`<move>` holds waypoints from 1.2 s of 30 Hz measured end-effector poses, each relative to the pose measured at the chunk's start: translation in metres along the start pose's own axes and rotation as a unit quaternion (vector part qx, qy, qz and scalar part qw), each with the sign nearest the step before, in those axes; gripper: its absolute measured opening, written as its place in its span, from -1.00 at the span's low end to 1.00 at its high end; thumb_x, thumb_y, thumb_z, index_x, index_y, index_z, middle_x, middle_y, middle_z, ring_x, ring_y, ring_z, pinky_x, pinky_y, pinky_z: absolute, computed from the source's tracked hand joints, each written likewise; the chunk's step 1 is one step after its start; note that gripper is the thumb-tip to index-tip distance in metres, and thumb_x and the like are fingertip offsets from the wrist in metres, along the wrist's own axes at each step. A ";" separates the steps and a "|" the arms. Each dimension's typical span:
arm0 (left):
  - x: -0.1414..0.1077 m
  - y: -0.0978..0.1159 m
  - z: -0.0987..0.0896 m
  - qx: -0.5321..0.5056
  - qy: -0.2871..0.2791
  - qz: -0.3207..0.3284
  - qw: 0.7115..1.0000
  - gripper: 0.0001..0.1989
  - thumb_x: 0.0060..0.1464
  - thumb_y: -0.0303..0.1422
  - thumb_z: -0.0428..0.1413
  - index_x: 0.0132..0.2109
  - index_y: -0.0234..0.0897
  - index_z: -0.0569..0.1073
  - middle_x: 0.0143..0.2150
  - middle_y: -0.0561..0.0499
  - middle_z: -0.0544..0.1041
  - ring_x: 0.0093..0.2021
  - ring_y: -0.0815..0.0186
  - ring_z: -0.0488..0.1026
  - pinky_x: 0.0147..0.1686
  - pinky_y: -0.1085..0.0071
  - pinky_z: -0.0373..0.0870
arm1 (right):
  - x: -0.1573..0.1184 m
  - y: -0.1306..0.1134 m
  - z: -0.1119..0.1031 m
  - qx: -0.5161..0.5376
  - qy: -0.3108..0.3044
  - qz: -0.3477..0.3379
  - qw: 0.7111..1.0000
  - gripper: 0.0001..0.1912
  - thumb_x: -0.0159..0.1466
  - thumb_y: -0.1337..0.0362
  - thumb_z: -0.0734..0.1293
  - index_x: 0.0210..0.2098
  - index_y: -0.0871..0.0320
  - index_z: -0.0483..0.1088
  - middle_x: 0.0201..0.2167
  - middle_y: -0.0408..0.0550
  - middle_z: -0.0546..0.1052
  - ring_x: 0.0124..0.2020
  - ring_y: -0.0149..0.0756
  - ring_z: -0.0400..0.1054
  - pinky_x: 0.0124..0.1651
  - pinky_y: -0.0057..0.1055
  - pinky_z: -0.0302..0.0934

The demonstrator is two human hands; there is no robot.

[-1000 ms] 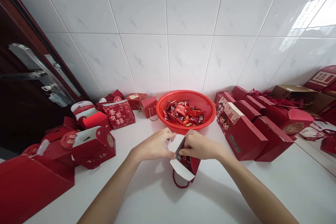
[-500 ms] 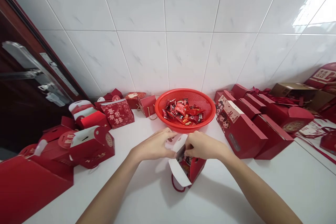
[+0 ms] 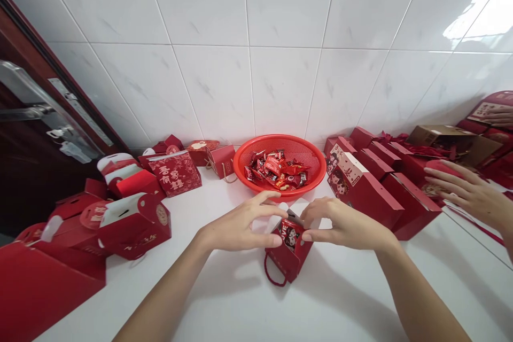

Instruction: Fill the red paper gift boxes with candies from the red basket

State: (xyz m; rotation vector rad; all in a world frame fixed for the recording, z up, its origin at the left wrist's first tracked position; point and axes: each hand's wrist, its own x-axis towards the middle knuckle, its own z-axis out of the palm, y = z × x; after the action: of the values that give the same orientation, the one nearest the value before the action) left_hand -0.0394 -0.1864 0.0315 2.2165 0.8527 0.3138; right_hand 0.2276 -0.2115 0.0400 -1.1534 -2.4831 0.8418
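A small red gift box (image 3: 286, 264) with a dark red cord handle stands on the white table in front of me, its top flaps spread. Inside shows a red packet (image 3: 291, 234) printed with "LOVE" and a cartoon figure. My left hand (image 3: 246, 223) is at the box's left side, thumb and fingers about a pale flap. On the right side, my right hand (image 3: 347, 223) has its thumb and curled fingers at the opposite flap. Just behind the box is a red plastic basket (image 3: 240, 173) of wrapped sweets (image 3: 274, 165).
Red gift boxes (image 3: 136, 224) crowd the left, near a dark door with a handle (image 3: 36, 112). Rows of taller red boxes (image 3: 372, 197) stand to the right. Another person's hand (image 3: 475, 195) is at a red box there, near a cardboard box (image 3: 444, 136). A tiled wall closes the back.
My right hand has come out of the box's opening and moved to its right flap. The near white flap has swung aside, showing the packet. Another person's hand has entered at right.
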 end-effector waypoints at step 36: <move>0.014 0.002 0.020 0.082 0.016 -0.085 0.993 -0.76 0.05 -0.15 0.23 -0.19 -0.15 0.46 -0.19 0.05 0.44 -0.20 0.20 0.42 -0.35 0.38 0.21 | 0.007 -0.006 0.073 0.086 0.148 -0.093 0.981 -0.85 0.26 0.27 0.42 -0.17 0.12 0.52 -0.10 0.06 0.43 -0.11 -0.23 0.43 -0.05 -0.30 0.40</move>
State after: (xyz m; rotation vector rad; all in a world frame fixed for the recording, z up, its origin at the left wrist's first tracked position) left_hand -0.0184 -0.1894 0.0183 2.2732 1.1126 0.2044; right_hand 0.1856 -0.2373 -0.0140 -0.8989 -2.1873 0.7544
